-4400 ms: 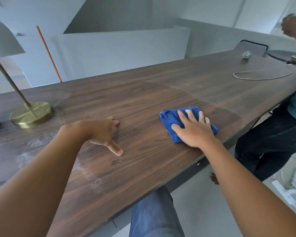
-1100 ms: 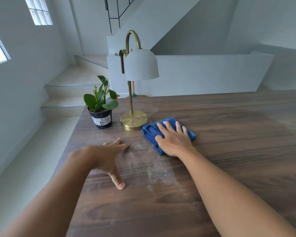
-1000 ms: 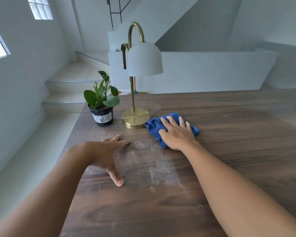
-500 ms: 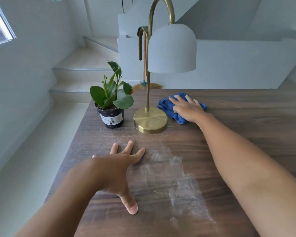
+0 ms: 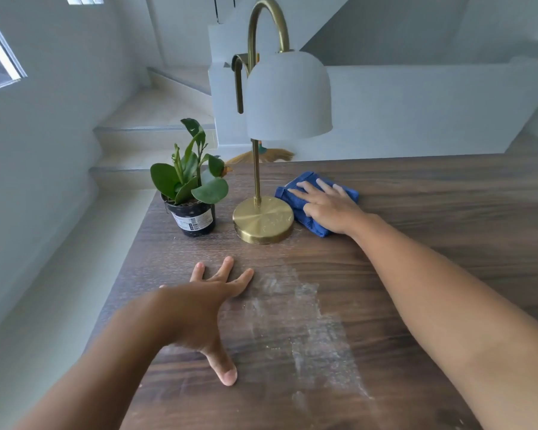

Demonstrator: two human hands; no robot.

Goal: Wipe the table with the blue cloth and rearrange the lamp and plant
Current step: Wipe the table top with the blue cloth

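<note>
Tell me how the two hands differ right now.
The right hand presses flat on the blue cloth beside the lamp base; the left hand rests on bare table. The right hand reaches farther across; the left sits nearer, by whitish streaks. Both have straight fingers and grip nothing.

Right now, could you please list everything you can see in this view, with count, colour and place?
table: one, dark wood, fills the lower view.
lamp: one, brass base and stem, white shade, far left part of the table.
plant: one, green leaves in a black pot, left of the lamp.
blue cloth: one, right of the lamp base.
white residue: streaky patch, table centre.
stairs: pale, beyond the table.
left hand: flat on the table, fingers spread.
right hand: presses on the cloth.
</note>
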